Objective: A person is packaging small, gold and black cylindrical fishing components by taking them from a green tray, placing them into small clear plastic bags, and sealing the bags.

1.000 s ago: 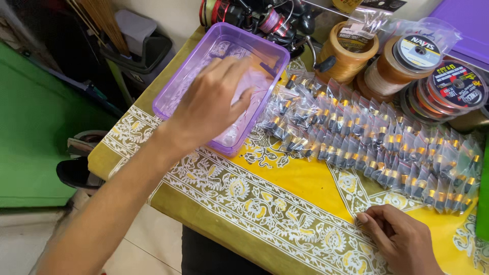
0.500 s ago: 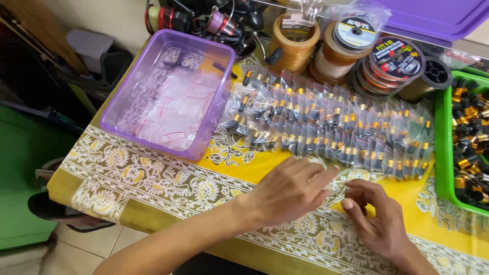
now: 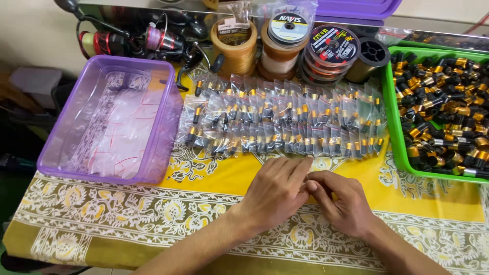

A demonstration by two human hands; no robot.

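Head view: yellow patterned cloth (image 3: pixel 229 178) covers the counter, with a purple bin (image 3: pixel 109 119) at left, a green tray (image 3: pixel 395 127) at right and rows of small bags (image 3: pixel 285 122) between. Below the bags, the left hand (image 3: pixel 277 191) and right hand (image 3: pixel 344 201) meet fingertip to fingertip; what they pinch cannot be made out.

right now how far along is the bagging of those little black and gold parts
Done: rows of filled small bags lie across the yellow cloth. In hand: the left hand and right hand meet fingertip to fingertip; what they pinch is hidden. Left: the green tray is heaped with loose black and gold parts, and the purple tub holds empty bags.
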